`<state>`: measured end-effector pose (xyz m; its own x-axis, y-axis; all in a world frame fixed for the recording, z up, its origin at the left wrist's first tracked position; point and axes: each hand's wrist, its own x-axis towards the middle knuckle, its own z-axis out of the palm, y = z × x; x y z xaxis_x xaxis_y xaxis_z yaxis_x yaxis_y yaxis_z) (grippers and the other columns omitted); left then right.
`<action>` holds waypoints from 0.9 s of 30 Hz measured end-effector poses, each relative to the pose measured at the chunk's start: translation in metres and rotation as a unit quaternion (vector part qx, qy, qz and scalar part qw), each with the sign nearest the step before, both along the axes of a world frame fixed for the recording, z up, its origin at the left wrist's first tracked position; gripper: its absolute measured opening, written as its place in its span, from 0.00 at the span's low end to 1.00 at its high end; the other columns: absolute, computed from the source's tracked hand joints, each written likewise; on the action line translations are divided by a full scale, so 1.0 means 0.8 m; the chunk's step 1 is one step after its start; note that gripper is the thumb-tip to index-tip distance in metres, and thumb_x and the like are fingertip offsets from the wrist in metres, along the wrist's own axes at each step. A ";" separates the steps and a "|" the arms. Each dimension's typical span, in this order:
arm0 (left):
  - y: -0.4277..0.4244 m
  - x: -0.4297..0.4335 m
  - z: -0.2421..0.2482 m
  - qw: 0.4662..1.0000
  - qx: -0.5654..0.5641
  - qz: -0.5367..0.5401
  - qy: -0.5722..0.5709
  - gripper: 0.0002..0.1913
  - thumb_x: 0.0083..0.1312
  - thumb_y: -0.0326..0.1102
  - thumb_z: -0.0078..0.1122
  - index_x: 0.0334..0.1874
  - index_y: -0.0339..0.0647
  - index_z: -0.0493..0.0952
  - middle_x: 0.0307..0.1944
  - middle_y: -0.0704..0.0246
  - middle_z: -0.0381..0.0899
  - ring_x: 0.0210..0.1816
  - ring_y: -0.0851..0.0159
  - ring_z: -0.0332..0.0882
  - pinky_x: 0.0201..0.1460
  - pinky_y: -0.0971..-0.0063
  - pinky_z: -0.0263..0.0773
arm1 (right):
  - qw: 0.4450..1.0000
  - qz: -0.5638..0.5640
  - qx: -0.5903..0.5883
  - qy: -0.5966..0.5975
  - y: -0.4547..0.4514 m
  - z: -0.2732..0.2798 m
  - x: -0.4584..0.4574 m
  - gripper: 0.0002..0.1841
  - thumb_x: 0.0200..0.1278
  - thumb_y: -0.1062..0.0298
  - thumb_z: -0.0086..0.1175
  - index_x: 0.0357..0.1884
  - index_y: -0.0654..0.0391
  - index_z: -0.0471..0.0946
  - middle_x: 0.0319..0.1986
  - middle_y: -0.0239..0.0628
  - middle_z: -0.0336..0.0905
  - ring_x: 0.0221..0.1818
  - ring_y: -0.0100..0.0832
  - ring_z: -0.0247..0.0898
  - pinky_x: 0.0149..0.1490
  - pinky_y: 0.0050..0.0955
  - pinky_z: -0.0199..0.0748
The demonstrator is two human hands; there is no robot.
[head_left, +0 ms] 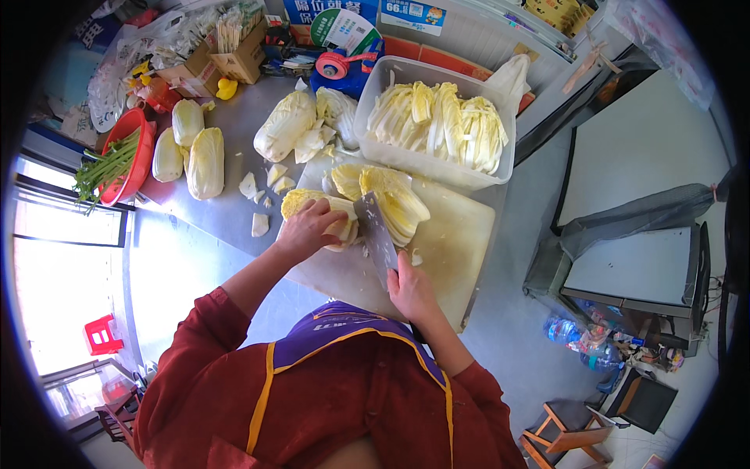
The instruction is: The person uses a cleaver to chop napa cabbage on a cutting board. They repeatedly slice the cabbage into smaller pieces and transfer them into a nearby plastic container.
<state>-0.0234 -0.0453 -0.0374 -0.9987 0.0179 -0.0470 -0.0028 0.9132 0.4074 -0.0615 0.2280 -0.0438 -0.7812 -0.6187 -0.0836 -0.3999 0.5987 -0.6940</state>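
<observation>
My left hand (309,230) presses on a piece of napa cabbage (296,199) at the left of a white cutting board (457,240). In my right hand (412,288) is the handle of a cleaver (376,234). Its broad blade, flecked with cabbage bits, stands between the held piece and sliced napa cabbage (395,202) to its right. Beyond the board, a translucent plastic tub (436,170) holds several cut cabbage sections (439,123). Whole napa cabbages (287,126) lie to the left of the tub.
More napa cabbages (205,164) sit left on the metal table (228,111), near a red basin (143,161) with green stalks (111,167). Cabbage scraps (261,224) lie beside the board. A tape dispenser (345,67), a yellow toy duck (226,88) and a cardboard box (240,61) stand at the back.
</observation>
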 end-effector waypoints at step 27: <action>0.008 -0.015 -0.001 0.997 -0.005 0.004 -0.075 0.30 0.47 0.45 0.80 0.54 0.55 0.79 0.48 0.64 0.76 0.57 0.50 0.75 0.59 0.58 0.73 | 0.999 -0.013 0.012 0.042 0.002 0.001 0.009 0.13 0.67 0.64 0.53 0.48 0.59 0.69 0.25 0.54 0.80 0.28 0.60 0.78 0.34 0.57 0.74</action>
